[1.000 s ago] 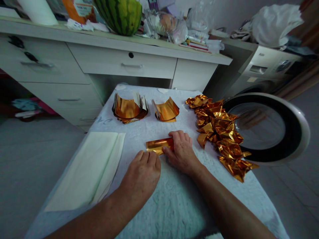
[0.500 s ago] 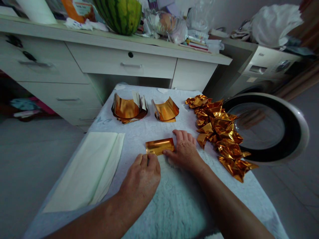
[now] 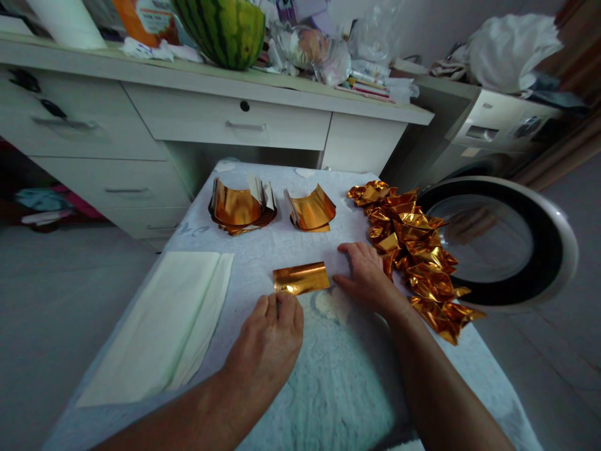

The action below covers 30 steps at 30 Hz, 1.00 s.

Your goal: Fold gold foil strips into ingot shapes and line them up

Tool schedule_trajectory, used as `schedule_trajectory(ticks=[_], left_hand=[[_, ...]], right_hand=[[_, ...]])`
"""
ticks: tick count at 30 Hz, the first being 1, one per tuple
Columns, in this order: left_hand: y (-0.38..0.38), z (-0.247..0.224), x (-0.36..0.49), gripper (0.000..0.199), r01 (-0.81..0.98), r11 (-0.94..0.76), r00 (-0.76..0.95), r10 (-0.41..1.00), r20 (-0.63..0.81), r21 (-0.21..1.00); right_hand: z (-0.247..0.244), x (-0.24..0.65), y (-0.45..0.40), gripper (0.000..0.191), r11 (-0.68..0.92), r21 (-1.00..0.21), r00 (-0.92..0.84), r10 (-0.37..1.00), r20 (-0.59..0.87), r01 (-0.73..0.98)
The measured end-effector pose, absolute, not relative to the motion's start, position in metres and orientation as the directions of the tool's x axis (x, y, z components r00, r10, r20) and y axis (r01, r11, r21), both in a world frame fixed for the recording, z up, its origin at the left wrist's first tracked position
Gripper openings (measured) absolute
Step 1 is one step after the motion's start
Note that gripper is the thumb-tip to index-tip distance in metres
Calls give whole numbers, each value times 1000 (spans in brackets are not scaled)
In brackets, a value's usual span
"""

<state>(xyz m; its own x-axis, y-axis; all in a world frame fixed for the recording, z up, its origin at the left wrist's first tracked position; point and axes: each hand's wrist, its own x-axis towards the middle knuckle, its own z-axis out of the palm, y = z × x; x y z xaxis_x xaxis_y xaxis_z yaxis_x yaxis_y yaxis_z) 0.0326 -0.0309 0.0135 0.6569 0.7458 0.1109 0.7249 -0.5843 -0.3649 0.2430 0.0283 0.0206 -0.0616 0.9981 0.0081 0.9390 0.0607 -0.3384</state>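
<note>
Left hand (image 3: 272, 329): fingers curled at the near-left edge of the gold foil strip (image 3: 303, 278), tips hidden under the knuckles, can't tell if pinching. Both forearms cut off by the frame. Strip is rectangular, shiny, streaked, slightly curved, lying on the cloth-covered tabletop (image 3: 263, 250). Right hand (image 3: 369, 272) sits just right of the strip, apart from it, thumb and index spread. Crumpled gold foil pieces (image 3: 422, 254) further right of the strip; individual outlines hard to separate.

Cloth-covered table (image 3: 263, 401), folded white sheets (image 3: 154, 326), gold foil pieces (image 3: 303, 277)
</note>
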Motion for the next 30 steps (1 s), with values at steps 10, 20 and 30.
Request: schedule_trajectory(ticks=[10,20,30], left_hand=[[-14,16,26,21,826,-559,563,813,152,-67],[7,8,14,21,800,-488,366,857,362,348],[18,13,10,18,504,-340,203,940,273,794]], right_hand=[[15,229,28,22,233,-522,-218,972,92,820],[14,235,30,10,262,-550,-281,958,52,793],[20,243,32,6,352,-814,-348,916,199,462]])
